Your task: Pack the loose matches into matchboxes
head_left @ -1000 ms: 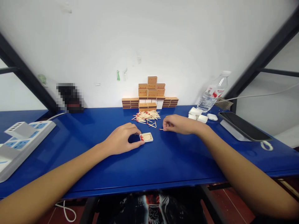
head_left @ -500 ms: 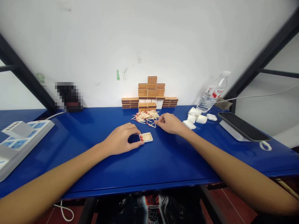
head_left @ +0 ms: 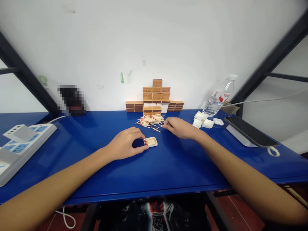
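My left hand (head_left: 127, 143) rests on the blue table, its thumb and fingers closed around the left end of a small white matchbox tray (head_left: 154, 145). Inside the tray lies a layer of matches (head_left: 150, 141), red heads toward my left hand. At the right edge of a loose pile of matches (head_left: 150, 120), my right hand (head_left: 176, 126) pinches a match (head_left: 161, 125) by one end, its red head pointing left. A few stray matches lie crossed just in front of the pile.
Behind the pile, several brown matchboxes (head_left: 157, 96) are stacked against the wall. White paper pieces (head_left: 201, 115), an earbud case (head_left: 218, 122), a water bottle (head_left: 220, 96) and a phone on a stand (head_left: 250, 131) occupy the right. A power strip (head_left: 29, 144) lies at left.
My right hand has shifted slightly right, drawing back a little from the pile with its fingers still pinched. My left hand and the tray have stayed in place.
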Available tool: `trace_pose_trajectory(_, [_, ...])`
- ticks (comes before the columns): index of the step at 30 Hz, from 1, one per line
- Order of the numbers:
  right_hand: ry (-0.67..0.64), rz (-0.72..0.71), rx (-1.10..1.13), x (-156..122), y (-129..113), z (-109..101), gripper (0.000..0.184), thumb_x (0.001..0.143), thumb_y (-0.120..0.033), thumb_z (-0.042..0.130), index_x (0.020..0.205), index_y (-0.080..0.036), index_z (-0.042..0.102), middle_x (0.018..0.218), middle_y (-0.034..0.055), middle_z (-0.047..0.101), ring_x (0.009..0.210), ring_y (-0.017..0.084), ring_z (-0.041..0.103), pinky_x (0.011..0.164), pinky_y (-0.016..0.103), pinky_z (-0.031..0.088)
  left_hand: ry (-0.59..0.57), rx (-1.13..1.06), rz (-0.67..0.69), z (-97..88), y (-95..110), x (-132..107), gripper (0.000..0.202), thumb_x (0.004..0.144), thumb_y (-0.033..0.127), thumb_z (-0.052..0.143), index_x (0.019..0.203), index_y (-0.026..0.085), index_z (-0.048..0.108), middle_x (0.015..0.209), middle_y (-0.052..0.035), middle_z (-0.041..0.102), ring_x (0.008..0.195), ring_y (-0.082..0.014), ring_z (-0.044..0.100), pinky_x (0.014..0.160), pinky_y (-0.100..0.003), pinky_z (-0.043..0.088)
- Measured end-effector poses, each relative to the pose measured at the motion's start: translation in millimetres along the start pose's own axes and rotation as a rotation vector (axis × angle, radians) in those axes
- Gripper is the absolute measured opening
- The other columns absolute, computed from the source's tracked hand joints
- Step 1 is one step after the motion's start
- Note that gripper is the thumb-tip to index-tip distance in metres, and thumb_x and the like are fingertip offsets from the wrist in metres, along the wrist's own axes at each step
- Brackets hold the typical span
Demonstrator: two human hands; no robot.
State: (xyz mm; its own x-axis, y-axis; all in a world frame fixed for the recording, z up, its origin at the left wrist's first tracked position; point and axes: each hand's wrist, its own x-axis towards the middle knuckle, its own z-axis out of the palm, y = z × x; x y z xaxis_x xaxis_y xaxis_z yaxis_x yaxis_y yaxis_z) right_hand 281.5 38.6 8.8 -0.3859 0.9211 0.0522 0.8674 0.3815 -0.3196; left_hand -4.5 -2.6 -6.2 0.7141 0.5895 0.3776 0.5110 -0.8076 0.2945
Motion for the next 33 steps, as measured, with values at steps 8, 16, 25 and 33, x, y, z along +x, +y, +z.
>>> trace_pose_trajectory(8, [-0.126, -0.381, 0.219, -17.8, -37.4, 3.8, 0.021, 0.106, -0.033, 0.046, 0.092, -0.021, 0.056, 0.094, 0.0057, 0.065, 0.082, 0.019, 0.055, 0.074, 0.031, 0.042, 0.002, 0.009, -0.004, 1.3, -1.1, 0.6, 0.026, 0.094, 0.044, 0.070, 0.105, 0.020, 0.072, 0.098, -0.0064, 0.072, 0.093, -0.0228, 0.066, 0.085, -0.038, 0.054])
trace_pose_trajectory(16, [-0.190, -0.348, 0.202, -20.3, -44.5, 8.9, 0.016, 0.104, -0.028, 0.046, 0.096, -0.019, 0.057, 0.100, 0.0081, 0.065, 0.085, 0.020, 0.055, 0.076, 0.033, 0.041, -0.006, 0.004, 0.000, 0.8, -0.5, 1.4, 0.025, 0.095, 0.042, 0.069, 0.104, 0.019, 0.072, 0.099, -0.0059, 0.072, 0.093, -0.0220, 0.065, 0.085, -0.037, 0.054])
trace_pose_trajectory(25, [-0.085, -0.368, 0.145, -18.8, -48.0, 9.9, 0.011, 0.101, -0.022, 0.054, 0.093, -0.019, 0.062, 0.094, 0.0055, 0.060, 0.082, 0.018, 0.053, 0.074, 0.031, 0.040, 0.000, 0.010, 0.016, 1.2, -1.7, 0.8, 0.026, 0.095, 0.043, 0.069, 0.105, 0.019, 0.071, 0.099, -0.0063, 0.071, 0.093, -0.0223, 0.065, 0.085, -0.037, 0.054])
trace_pose_trajectory(33, [-0.068, -0.371, 0.105, -17.5, -40.5, 12.3, 0.011, 0.100, -0.024, 0.059, 0.091, -0.018, 0.063, 0.097, 0.0057, 0.060, 0.082, 0.018, 0.053, 0.074, 0.031, 0.040, -0.004, 0.008, 0.012, 0.6, -1.2, 0.4, 0.025, 0.095, 0.043, 0.068, 0.105, 0.019, 0.071, 0.100, -0.0059, 0.071, 0.094, -0.0219, 0.065, 0.085, -0.037, 0.054])
